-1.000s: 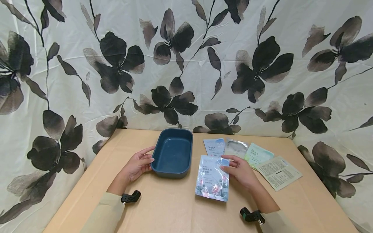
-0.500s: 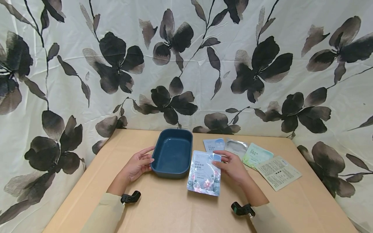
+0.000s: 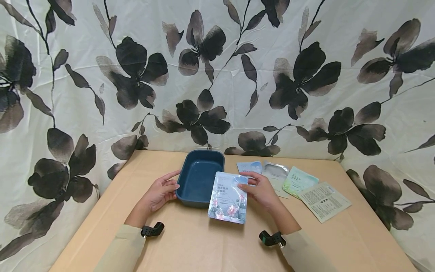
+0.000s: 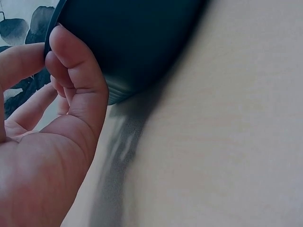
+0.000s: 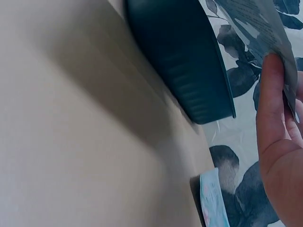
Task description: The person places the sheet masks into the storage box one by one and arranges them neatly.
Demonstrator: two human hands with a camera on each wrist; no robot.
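My left hand (image 3: pixel 162 192) holds the left rim of a dark blue rectangular basin (image 3: pixel 200 181) standing on the table. In the left wrist view, thumb and fingers of the left hand (image 4: pixel 57 123) meet at the basin's edge. A light blue face mask packet (image 3: pixel 228 198) with pink flowers is pinched along its upper right edge by my right hand (image 3: pixel 259 190). It hangs above the table, tilted, and covers the basin's near right corner. In the right wrist view, the packet (image 5: pixel 260 33) is seen from behind, held between the thumb and fingers, apart from the basin wall (image 5: pixel 182 61).
Right of the basin lie a blue packet (image 3: pixel 249 166), a silver-topped packet (image 3: pixel 276 173), a green packet (image 3: pixel 300 180) and a pale packet with printed text (image 3: pixel 325 201). The wooden table (image 3: pixel 190 241) ends against a floral curtain (image 3: pixel 251 109).
My right hand has carried the face mask packet left and slightly away from me, so it now overlaps the basin's near right corner. The left hand and the basin have stayed put.
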